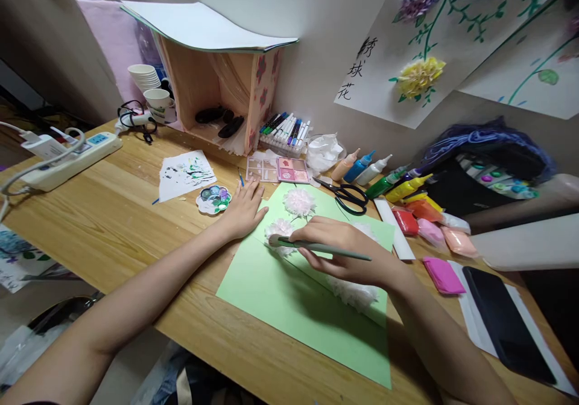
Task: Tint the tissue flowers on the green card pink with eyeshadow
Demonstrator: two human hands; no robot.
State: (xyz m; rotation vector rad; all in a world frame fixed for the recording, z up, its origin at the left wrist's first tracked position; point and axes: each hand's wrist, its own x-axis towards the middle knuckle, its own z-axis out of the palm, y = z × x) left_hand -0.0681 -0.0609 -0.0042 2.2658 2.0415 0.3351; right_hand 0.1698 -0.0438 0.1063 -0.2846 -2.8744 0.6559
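My right hand (337,248) is closed round a makeup brush (328,249) with a green handle. Its bristles touch a pale pink paper flower (281,230) on a sheet of green paper (289,308). Another pale pink flower (299,202) lies farther back, and a larger one (353,293) sits partly under my right hand. My left hand (244,209) rests flat with fingers spread, at the paper's left edge. Just left of it lies a flower-shaped paint palette (213,200). Behind the paper is an opened powder palette (278,169) with pink pans.
Black scissors (350,198) lie at the paper's back edge, near several paint bottles (362,169). Clay packets (434,227) and a black phone (509,323) are on the right. A paint-marked sheet (186,172), a power strip (72,160) and a pink box (217,97) stand left and behind.
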